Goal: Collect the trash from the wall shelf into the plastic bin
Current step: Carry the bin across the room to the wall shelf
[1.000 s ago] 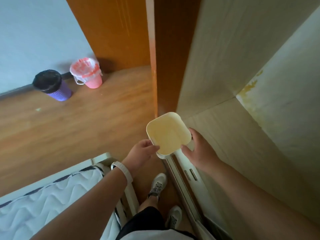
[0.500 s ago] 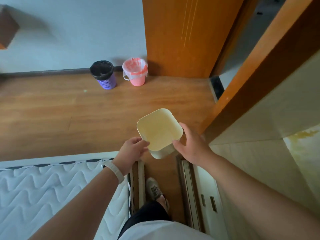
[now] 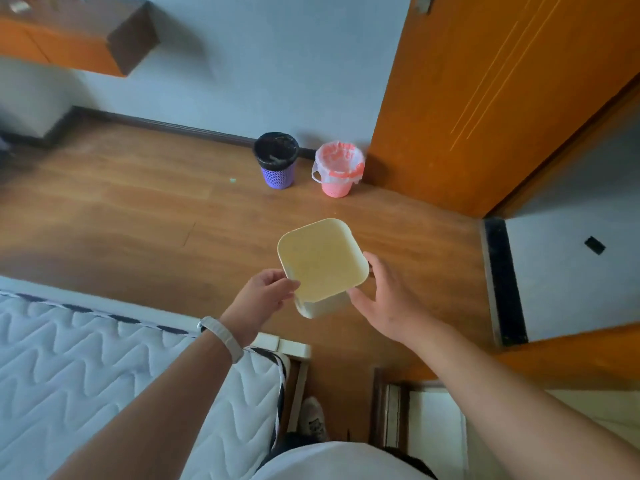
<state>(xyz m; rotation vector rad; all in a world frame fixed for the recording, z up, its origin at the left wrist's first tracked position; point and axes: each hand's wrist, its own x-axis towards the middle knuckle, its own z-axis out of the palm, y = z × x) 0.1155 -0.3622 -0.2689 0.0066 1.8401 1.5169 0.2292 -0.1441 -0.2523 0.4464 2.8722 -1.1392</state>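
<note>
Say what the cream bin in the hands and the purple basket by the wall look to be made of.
Cream bin: looks like smooth matte moulded plastic, with rounded corners and a thin even rim. Purple basket: likely plastic too, its wall a perforated lattice; a black bag lines it.

a: what do you see on the floor (image 3: 138, 216) by the far wall?

b: you have a purple basket (image 3: 277, 166) with a black liner, and just beside it a pink basket (image 3: 337, 169) with a white-and-pink liner.

a: and elsewhere?

b: an orange door (image 3: 485, 98) stands at your right. a quilted white mattress (image 3: 104, 368) lies at lower left. a small green scrap (image 3: 231, 181) lies near the purple basket.
</note>
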